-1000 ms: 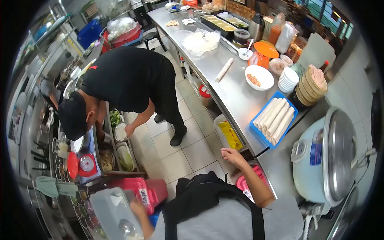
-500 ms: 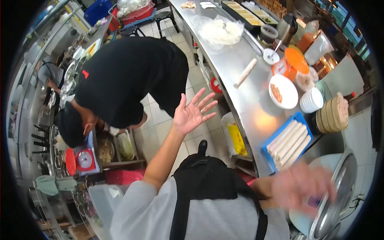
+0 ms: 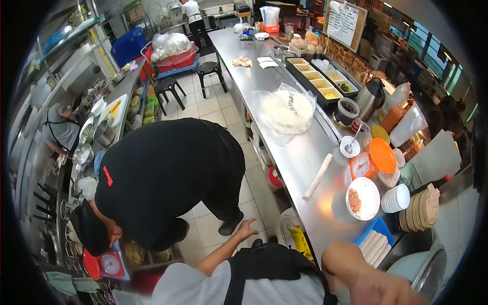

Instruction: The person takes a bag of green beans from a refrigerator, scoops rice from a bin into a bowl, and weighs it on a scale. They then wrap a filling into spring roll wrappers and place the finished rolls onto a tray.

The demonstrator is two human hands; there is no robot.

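Observation:
My left hand [image 3: 246, 230] is low over the floor tiles beside the counter, with fingers apart and nothing in it. At the bottom right, my right hand [image 3: 389, 291] is near the blue tray [image 3: 387, 230]; the frame edge cuts it off and its fingers are mostly hidden. Several long pale rolls [image 3: 375, 248] lie in that tray. A single similar roll [image 3: 317, 176] rests alone on the steel counter [image 3: 300, 152]. Beyond the tray stands a white bowl [image 3: 371, 195] with a pinkish filling [image 3: 354, 201]. Pale round sheets [image 3: 290, 109] lie in clear plastic farther up the counter.
A co-worker in black [image 3: 168, 173] bends down on the left, near a red scale [image 3: 109, 264]. An orange scale [image 3: 362, 166], stacked white cups [image 3: 395, 198] and a steel jug [image 3: 371, 97] line the counter's right side. Black stools [image 3: 211, 73] stand in the aisle.
The view has tilted up, showing more of the far kitchen. My left hand has lowered from its raised, spread pose. My right hand has moved down toward the bottom edge.

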